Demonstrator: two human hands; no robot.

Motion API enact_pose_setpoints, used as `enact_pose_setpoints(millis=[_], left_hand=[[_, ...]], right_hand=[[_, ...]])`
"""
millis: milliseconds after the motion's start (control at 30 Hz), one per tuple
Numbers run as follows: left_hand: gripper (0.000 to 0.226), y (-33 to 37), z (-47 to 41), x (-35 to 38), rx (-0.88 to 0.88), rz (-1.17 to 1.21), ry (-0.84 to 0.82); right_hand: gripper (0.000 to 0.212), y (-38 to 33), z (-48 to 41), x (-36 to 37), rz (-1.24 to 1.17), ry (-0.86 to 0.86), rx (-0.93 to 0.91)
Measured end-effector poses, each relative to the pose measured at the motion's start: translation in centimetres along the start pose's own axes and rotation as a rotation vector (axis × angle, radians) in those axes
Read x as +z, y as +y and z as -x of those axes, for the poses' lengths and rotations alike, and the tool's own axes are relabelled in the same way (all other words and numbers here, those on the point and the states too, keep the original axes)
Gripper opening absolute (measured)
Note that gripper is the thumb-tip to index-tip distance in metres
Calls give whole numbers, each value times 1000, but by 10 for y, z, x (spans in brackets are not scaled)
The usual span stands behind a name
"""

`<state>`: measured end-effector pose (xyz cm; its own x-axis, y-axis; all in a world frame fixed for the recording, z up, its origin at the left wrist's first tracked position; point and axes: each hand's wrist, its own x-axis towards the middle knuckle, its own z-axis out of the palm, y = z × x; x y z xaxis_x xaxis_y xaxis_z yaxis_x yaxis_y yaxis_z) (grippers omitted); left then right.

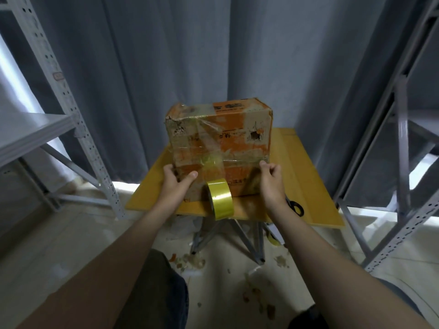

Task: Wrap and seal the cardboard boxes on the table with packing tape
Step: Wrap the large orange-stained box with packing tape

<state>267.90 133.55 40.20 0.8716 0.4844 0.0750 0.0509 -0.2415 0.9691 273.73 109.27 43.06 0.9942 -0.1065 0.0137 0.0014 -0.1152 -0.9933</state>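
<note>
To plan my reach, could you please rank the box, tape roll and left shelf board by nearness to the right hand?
1. Box, against the right hand's fingers.
2. Tape roll, hanging to its left.
3. Shelf board, far left.

One head-worn wide-angle view, looking forward and steeply down from close above the yellow surface (pixel 306 176), toward the grey curtain (pixel 213 55).
</note>
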Motion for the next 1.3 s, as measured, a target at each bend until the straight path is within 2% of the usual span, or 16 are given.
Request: enact_pose_setpoints(millis=[100,333,400,467,600,700,967,1033,1100,1200,1233,1300], left_hand=[[67,-1,1,4,59,-88,-56],[107,44,14,-9,114,-140,-135],[121,63,17,-11,136,-160,-130],[125,80,17,-13,130,-180,-136],[98,106,9,-20,217,-286,-272],[88,114,4,-23,136,-351,-362],[77,123,-9,-7,2,-324,-351],[70,123,-12,-4,-15,-361,-359],[61,120,-14,-3,-4,-413,-357],[36,118,-14,-9,50,-396,-369],[32,117,-13,-13,82,-404,-395],[38,114,-14,-25,125,-455,-489]], right_hand=[[22,-2,-1,2,-10,7,-17],[13,-27,2,-4,-44,53,-78],[17,-39,3,-4,-55,89,-120],[21,-50,2,-6,-17,101,-169],[33,-72,-6,-8,224,65,-223],[35,-76,-12,-9,397,32,-196],[35,-76,-14,-7,648,-77,-223],[42,-81,-5,-3,615,-28,-375],[50,-86,11,9,434,-115,-523],[45,-86,32,28,170,-427,-434],[39,-83,35,33,170,-457,-443],[33,-74,35,40,245,-399,-529]])
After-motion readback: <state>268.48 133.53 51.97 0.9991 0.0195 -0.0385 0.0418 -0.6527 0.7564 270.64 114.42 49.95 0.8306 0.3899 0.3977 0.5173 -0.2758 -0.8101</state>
